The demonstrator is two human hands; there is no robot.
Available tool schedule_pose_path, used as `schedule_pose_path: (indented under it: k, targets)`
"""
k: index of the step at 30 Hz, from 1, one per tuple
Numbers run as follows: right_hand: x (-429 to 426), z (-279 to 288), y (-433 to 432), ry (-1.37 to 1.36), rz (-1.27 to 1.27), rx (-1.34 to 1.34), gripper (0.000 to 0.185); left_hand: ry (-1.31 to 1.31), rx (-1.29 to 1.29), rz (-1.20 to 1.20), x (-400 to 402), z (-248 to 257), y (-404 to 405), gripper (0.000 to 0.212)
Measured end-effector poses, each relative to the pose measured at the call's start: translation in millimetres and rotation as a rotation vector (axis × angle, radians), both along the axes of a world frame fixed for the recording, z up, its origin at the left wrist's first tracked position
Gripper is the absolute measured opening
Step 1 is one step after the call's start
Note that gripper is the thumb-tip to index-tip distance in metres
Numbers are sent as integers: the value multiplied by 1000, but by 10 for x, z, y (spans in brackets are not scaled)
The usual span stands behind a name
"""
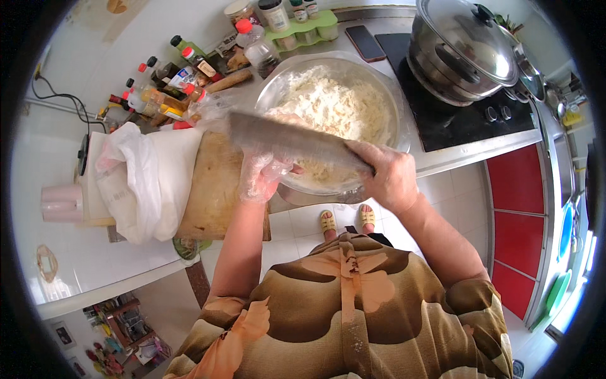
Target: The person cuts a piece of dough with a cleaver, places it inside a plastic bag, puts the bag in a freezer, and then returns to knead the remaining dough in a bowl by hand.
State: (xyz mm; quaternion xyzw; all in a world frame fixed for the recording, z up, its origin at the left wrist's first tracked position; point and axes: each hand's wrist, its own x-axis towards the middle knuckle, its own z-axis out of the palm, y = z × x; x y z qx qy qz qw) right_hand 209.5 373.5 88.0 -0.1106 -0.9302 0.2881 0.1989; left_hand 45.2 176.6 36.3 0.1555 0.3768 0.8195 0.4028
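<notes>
My right hand (393, 173) grips the handle end of a broad-bladed kitchen cleaver (303, 142). Its blade, slightly blurred, points left across the near part of a large metal bowl (395, 118). In the bowl lies a pale, crumbly flour mixture (336, 102). My left hand (260, 175) wears a clear plastic glove smeared with flour or dough. It is at the bowl's left side, partly behind the blade, with fingers showing above and below it. Whether these fingers press on the blade is hidden.
Left of the bowl are a wooden cutting board (213, 189) and a white plastic bag (142, 184). Bottles (201, 64), a rolling pin (229, 81) and a green spice rack (303, 33) line the wall. To the right are a phone (365, 43) and a lidded steel pot (461, 52) on a black cooktop (440, 123).
</notes>
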Motion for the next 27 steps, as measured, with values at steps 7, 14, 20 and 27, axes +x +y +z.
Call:
schedule_pose_path:
  k: [7,14,20,27]
  targets:
    - [87,40,-9,137,-13,14,22,73,-89,36,-24,-97,22,53]
    - [-1,-24,112,-66,-75,-3,27,90,-61,59,23,47,10,57]
    - [-58,-61,5,-37,-40,34,26,12,-73,103,87,49,39,54]
    - [-14,21,-53,45,20,-44,26,18,-111,123,87,-43,29,58]
